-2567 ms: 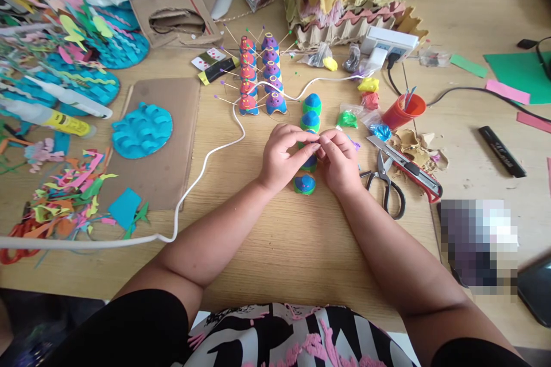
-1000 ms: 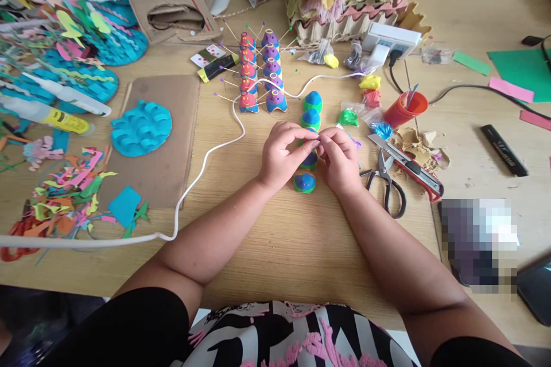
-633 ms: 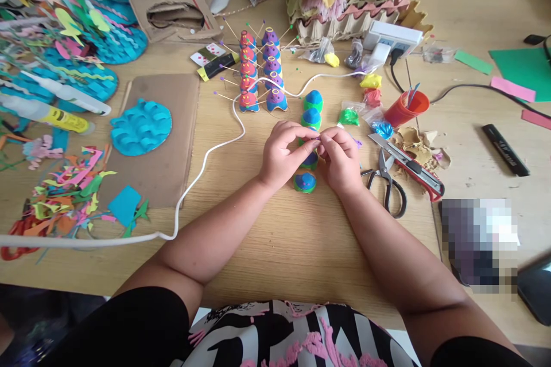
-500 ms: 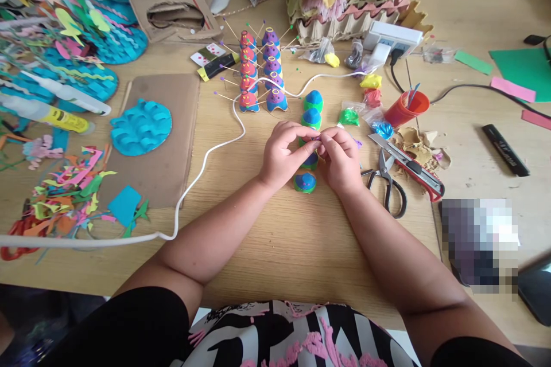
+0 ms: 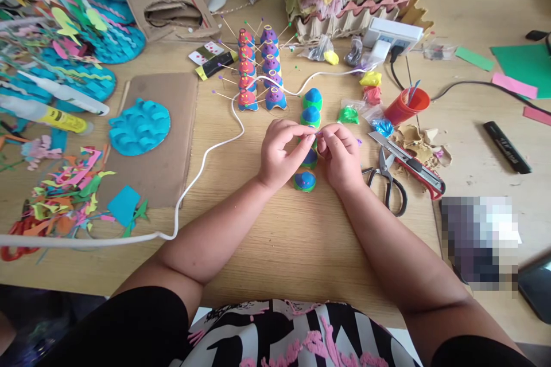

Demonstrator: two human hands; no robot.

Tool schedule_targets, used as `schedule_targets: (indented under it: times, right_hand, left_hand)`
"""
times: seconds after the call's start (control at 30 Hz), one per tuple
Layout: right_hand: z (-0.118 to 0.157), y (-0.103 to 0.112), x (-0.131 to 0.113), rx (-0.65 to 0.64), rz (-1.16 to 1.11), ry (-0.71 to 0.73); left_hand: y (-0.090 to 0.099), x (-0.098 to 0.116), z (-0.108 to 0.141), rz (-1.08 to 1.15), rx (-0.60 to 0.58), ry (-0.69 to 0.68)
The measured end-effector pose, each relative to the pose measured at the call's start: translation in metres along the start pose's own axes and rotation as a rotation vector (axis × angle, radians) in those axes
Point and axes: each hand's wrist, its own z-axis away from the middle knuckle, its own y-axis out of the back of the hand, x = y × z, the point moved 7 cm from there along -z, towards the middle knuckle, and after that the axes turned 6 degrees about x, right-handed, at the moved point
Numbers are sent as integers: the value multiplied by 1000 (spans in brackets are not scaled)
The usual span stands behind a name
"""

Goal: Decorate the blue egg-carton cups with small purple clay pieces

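Several blue-and-green domed pieces [image 5: 305, 181] form a column in front of me, partly covered by my hands. Above that column, my left hand [image 5: 284, 152] has thumb and forefinger pinched, with a tiny purple bit near their tips. Just to its right my right hand [image 5: 340, 155] is also pinched, its fingertips close to the same bit. What lies between the right fingertips is too small to make out. Two rows of finished-looking figures, red-and-blue [image 5: 247, 98] and purple-and-blue [image 5: 274, 97], stand beyond my left hand with pins stuck in them.
A white cable [image 5: 206, 155] winds across the left side. Scissors [image 5: 387, 180], a box cutter [image 5: 408, 165] and an orange cup [image 5: 407, 106] lie or stand at right. Cardboard [image 5: 150, 183] with a blue disc [image 5: 140, 127] is at left; egg cartons [image 5: 348, 23] are stacked behind.
The fingertips of my two hands have moved slightly apart, with both hands still over the column. The view has shifted a little.
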Motion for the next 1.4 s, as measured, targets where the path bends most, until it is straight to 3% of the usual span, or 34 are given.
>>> schedule_targets:
  times: [0.4,0.9,1.4]
  right_hand:
    - [0,-1,0,-12,36,1]
    - [1,-2,0,-19,32,6]
    - [3,-5,-3,-58,115,26]
  left_hand:
    - [-2,-4,0,-77,-74,47]
    - [-1,0,0,-55,-32,-15]
    - [-3,-7,2,-65,-44,72]
